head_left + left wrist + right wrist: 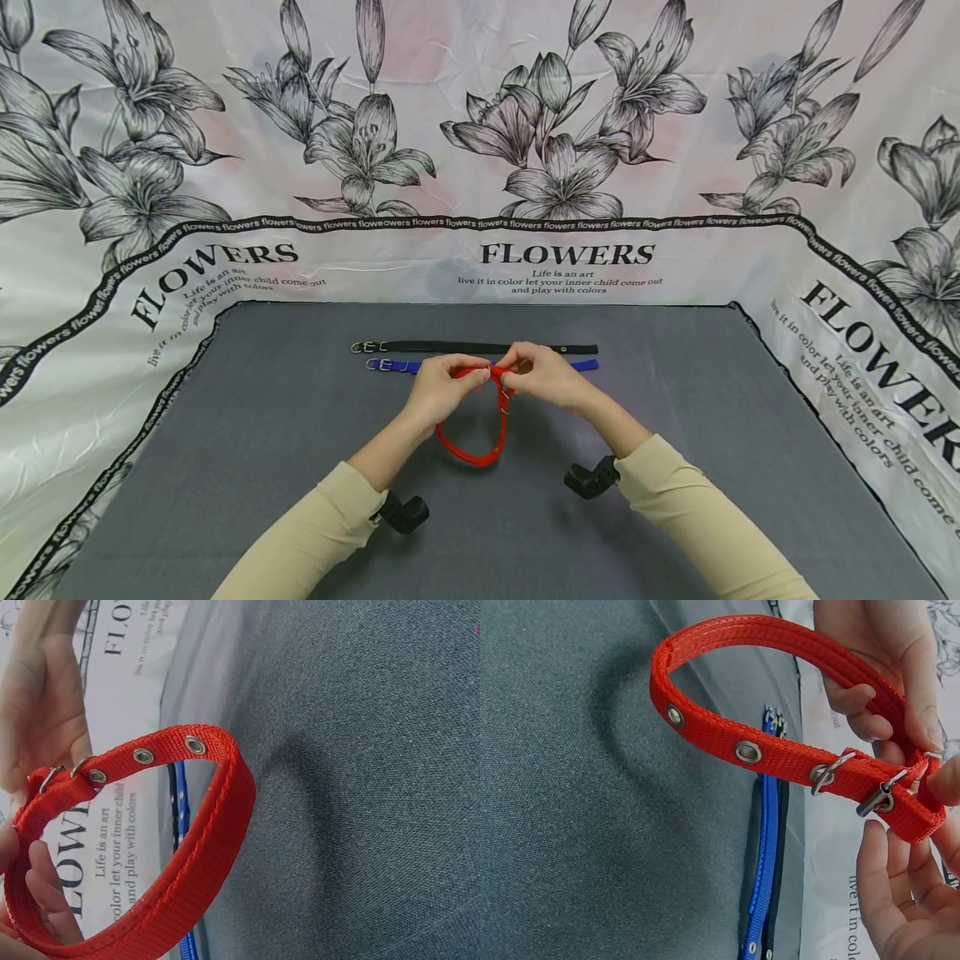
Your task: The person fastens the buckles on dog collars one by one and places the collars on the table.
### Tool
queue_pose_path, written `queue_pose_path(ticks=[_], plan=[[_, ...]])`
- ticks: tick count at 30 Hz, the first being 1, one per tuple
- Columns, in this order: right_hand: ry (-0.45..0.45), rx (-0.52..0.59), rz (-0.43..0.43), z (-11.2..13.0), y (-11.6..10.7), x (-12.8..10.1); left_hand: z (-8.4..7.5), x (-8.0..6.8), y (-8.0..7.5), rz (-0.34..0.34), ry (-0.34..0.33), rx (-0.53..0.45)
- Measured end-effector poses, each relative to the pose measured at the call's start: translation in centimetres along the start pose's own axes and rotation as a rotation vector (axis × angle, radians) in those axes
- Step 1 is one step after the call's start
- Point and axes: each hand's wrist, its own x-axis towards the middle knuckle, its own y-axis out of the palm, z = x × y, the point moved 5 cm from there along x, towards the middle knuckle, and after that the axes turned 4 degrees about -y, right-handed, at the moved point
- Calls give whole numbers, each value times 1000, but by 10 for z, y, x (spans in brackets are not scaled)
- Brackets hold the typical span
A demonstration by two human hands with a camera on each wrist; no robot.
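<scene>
A red collar (pixel 480 433) bent into a loop hangs between both hands over the grey mat (pixel 300 467). My left hand (pixel 444 387) pinches the red strap beside the buckle. My right hand (pixel 542 375) pinches the buckle end, where the metal buckle (pixel 877 796) and D-ring (pixel 826 772) show. Several metal eyelets (pixel 748 751) run along the strap (pixel 187 855). Behind the hands a blue collar (pixel 397 366) and a black collar (pixel 465 347) lie flat side by side on the mat.
A flower-printed cloth (pixel 480 150) with the word FLOWERS rises round the mat on the back and both sides. Black wrist cameras (pixel 592 479) sit under both beige sleeves.
</scene>
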Motion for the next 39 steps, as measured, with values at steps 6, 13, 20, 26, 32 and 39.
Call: queue_pose_path(ticks=[6, 13, 20, 26, 32, 39], plan=[[-21, -92, -1, 19, 3, -8, 0, -1, 1, 16, 18, -1], [-23, -86, -26, 19, 3, -9, 0, -1, 0, 35, 19, -19], [16, 67, -48, 17, 0, -13, -1, -2, -3, 15, 0, -55], [26, 51, -21, 14, 0, -12, 1, -2, -4, 4, -9, -65], [3, 14, -13, 4, 1, -6, 3, -1, -2, 7, -16, -72], [-15, -4, -32, -14, 1, 1, 5, 0, 0, 1, -9, -73]])
